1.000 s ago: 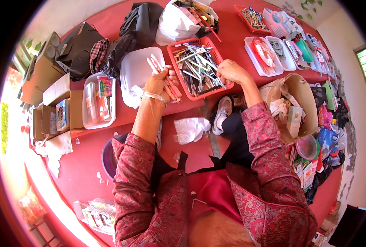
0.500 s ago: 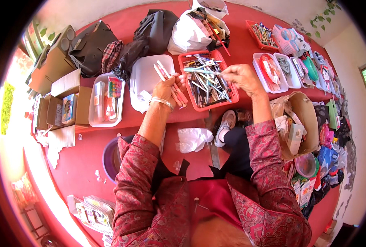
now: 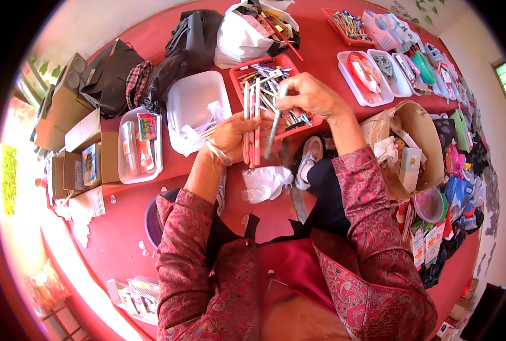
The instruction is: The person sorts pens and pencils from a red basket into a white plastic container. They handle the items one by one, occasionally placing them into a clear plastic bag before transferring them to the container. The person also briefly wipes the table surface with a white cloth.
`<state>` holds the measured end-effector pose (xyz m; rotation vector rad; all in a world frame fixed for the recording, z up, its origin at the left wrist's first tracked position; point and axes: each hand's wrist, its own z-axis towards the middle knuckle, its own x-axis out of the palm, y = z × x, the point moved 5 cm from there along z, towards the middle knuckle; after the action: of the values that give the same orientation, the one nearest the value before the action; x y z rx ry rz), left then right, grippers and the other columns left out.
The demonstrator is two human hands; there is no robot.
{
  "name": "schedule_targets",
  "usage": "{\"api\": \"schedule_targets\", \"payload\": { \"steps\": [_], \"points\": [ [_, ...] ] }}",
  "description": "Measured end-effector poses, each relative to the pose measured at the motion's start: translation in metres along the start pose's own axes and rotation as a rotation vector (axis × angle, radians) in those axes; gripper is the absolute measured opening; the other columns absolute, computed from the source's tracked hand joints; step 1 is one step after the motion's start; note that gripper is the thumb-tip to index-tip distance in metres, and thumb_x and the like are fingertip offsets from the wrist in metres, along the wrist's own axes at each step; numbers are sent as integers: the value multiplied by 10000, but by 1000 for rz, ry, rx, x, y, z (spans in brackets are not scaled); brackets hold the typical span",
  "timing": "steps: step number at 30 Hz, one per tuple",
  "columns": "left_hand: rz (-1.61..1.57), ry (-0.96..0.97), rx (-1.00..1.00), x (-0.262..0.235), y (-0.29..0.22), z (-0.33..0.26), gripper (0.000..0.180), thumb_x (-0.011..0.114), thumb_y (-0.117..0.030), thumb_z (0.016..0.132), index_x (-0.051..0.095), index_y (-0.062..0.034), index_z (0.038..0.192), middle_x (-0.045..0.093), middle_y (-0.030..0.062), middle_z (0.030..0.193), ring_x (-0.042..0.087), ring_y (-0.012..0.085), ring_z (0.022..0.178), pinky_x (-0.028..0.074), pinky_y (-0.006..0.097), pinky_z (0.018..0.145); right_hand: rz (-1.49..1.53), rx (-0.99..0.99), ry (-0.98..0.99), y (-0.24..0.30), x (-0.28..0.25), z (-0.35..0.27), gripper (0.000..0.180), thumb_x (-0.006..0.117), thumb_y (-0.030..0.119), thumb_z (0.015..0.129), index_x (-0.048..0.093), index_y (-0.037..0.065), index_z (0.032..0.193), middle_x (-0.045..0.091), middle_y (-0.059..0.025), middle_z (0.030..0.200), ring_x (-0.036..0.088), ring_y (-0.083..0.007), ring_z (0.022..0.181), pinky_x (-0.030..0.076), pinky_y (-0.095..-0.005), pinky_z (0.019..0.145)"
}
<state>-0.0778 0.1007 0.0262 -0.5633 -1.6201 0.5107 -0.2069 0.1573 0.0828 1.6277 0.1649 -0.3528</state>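
My left hand [image 3: 233, 136] grips a bunch of pink and white pens [image 3: 251, 122] that stand upright in its fingers, just in front of a red tray [image 3: 238, 73] heaped with several pens and pencils. My right hand [image 3: 310, 95] is over that tray's near edge and pinches one pale pen [image 3: 275, 122], holding it slanted down beside the bunch. A bangle circles my left wrist. Both forearms wear patterned maroon sleeves.
A white empty tub [image 3: 199, 105] and a clear tray of stationery [image 3: 140, 146] lie left of the red tray. Black bags [image 3: 193, 34] and a white plastic bag [image 3: 244, 34] sit behind. More trays [image 3: 369, 77] lie right. A brown bag of packets [image 3: 415, 145], crumpled white plastic [image 3: 267, 183] and cardboard boxes [image 3: 73, 153] surround me.
My right hand lifted one pen out of the red tray and brought it toward the bunch. My left hand drew back toward me with the bunch.
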Motion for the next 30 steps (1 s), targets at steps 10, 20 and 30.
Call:
{"api": "schedule_targets", "payload": {
  "steps": [10,20,30],
  "points": [
    [-2,33,40,0,14,10,225,439,-114,855,464,31,1026,566,104,823,570,175,712,493,294,677,413,137,-132,-27,25,15,264,576,263,794,552,5,742,480,-12,505,447,-77,374,351,-200,328],
    [76,-82,80,-7,0,1,193,455,-108,855,474,18,1000,527,64,801,504,105,641,477,248,603,435,18,-51,-28,26,43,396,532,395,803,571,1,817,538,-34,523,456,-79,378,415,-235,388],
    [-275,-491,320,-53,-37,-12,142,515,-173,841,470,-41,863,413,-25,563,362,48,460,343,192,437,-383,419,-395,-227,-28,60,225,504,203,710,618,20,647,594,-161,614,608,-236,547,483,-342,560]
  ]
}}
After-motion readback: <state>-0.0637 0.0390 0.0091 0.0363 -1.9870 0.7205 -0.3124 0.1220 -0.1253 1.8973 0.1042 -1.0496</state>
